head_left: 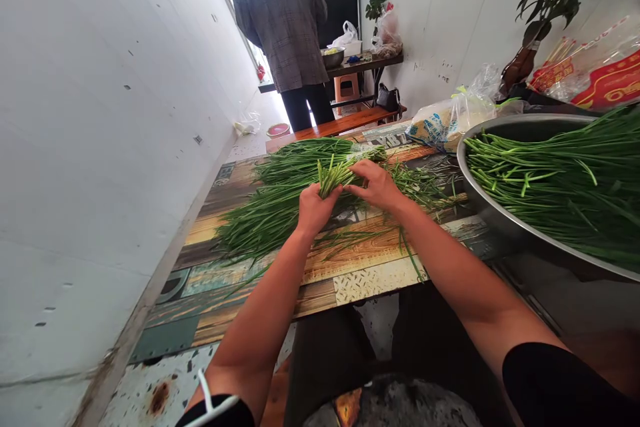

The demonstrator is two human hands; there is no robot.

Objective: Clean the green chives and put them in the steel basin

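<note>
My left hand (pixel 316 208) is closed round a bunch of garlic chives (pixel 273 210), with the pale cut ends sticking up past the thumb and the long green leaves trailing left over the table. At those pale ends is my right hand (pixel 376 185), its thumb and fingers pinched together at the stems; what exactly lies between the fingertips is too small to make out. Behind the bunch lies another pile of chives (pixel 305 152). Loose trimmings (pixel 425 183) are scattered to the right of my right hand.
A large metal basin (pixel 530 215) full of chives stands at the right, beside a plastic bag (pixel 440 123). The patterned table (pixel 310 300) ends close to my lap. Beyond an orange bench (pixel 330 127), a person (pixel 283 20) stands facing away. A white wall (pixel 100 147) runs along the left.
</note>
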